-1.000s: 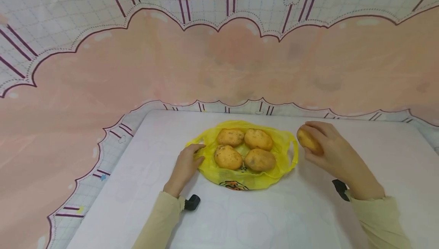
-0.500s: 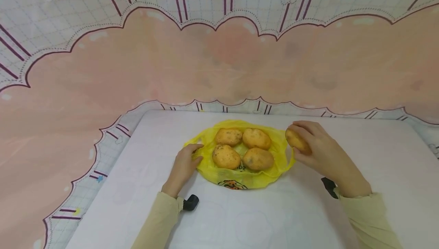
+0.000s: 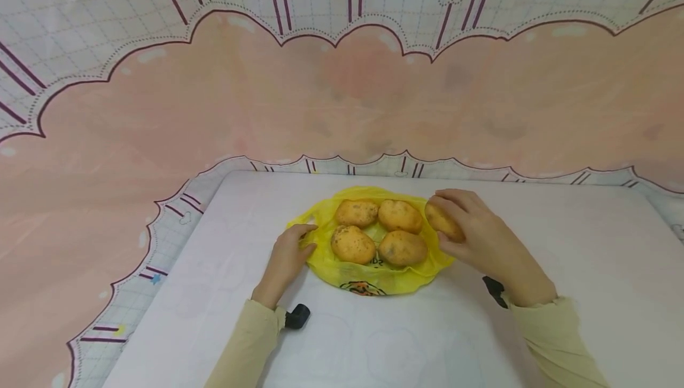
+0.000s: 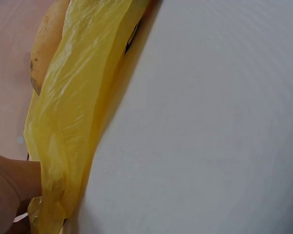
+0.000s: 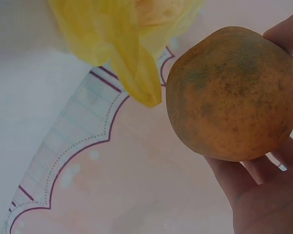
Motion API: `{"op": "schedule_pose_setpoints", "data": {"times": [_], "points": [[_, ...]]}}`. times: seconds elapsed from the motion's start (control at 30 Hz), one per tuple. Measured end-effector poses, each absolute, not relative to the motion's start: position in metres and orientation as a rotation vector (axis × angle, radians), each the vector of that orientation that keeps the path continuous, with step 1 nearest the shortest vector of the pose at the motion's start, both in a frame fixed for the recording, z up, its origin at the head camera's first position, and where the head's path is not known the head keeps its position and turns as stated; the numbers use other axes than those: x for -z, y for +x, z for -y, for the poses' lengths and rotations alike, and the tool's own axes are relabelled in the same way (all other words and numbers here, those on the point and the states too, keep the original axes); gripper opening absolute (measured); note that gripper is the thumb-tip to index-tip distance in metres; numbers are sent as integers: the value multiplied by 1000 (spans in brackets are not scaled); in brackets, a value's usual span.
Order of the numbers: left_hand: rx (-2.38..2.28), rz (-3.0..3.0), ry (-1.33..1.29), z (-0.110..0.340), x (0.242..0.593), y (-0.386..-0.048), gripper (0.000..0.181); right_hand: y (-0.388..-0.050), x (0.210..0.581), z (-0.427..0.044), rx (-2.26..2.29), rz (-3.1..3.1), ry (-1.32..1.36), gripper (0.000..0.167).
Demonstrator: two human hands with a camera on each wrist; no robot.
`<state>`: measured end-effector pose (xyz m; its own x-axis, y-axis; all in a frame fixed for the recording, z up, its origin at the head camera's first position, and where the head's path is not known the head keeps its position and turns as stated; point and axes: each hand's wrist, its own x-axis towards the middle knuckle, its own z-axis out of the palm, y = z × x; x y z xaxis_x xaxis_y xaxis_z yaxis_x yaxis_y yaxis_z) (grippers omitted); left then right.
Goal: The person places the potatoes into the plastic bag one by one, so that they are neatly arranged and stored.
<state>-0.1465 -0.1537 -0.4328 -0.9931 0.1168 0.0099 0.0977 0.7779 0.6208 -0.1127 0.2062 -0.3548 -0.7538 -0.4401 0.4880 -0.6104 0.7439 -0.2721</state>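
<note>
My right hand (image 3: 488,242) grips a potato (image 3: 443,220) above the right end of a yellow plastic bag (image 3: 369,281). In the right wrist view the held potato (image 5: 234,97) shows a greenish, speckled face between thumb and fingers. Several other potatoes lie in the spread bag, among them a spotted front-left potato (image 3: 352,245) and a front-right potato (image 3: 403,248). At the bag's left end, my left hand (image 3: 284,260) holds the edge near the handle. Close up, the left thumb (image 4: 19,180) goes in behind the yellow film; its grip is partly hidden.
The bag lies on a white table (image 3: 342,352), towards its far edge. Behind rises a pink and white patterned backdrop (image 3: 320,103). A black wrist device (image 3: 297,316) is on the left wrist, another black device (image 3: 495,291) on the right.
My right hand has moved left with the potato, from beside the bag to over its right handle end. The left hand stays at the bag's left edge.
</note>
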Motion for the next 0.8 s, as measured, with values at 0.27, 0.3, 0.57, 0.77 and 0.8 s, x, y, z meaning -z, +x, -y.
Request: {"op": "schedule_pose_setpoints", "data": {"times": [0.27,0.3,0.57,0.77,0.8], "points": [[-1023,-2938,176,154,431,-145,39,-116,352,-197,-588,2560,860,53],[-1023,-2939,176,154,431,-145,39,-116,352,-196,-590,2561,864,53],[-1047,-2934,191,154,431,-145,39,-120,354,-190,-586,2539,919,51],[-1051,-2936,195,154,431,-145,39,-123,354,-181,-599,2526,963,51],[-1051,-2935,195,154,431,-145,39,-123,354,-180,-599,2522,972,51]]}}
